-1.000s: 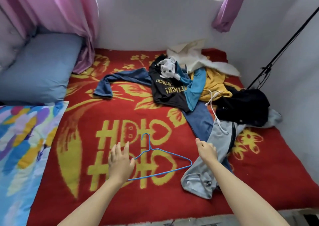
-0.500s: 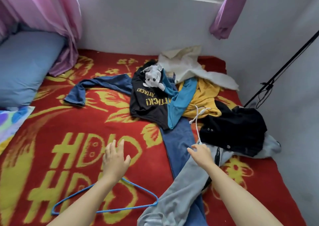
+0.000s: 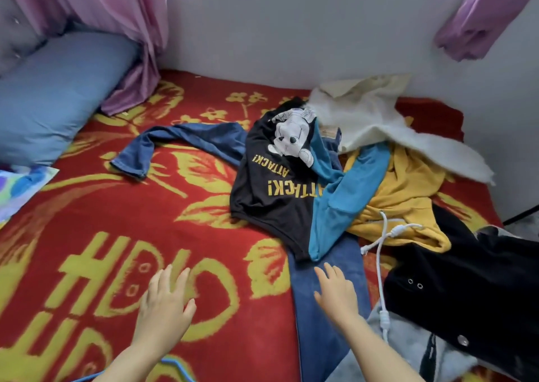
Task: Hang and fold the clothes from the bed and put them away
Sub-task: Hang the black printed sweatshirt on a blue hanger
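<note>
A pile of clothes lies on the red and yellow blanket. On top is a black and teal shirt with yellow lettering and a cartoon print. Under it run blue jeans, one leg stretching left. A yellow hoodie, a white fleecy garment, a black jacket and a grey garment lie to the right. My right hand is open over the jeans leg. My left hand is open above the blanket. A blue wire hanger peeks out at the bottom edge.
A blue pillow sits at the back left beside a pink curtain. A patterned quilt corner lies at the left edge. A white cord trails over the clothes. White walls close the back and right.
The view has moved forward toward the pile. Both hands have reached further ahead; the right hand has left the grey garment and is now over the jeans. The hanger has slipped to the bottom edge.
</note>
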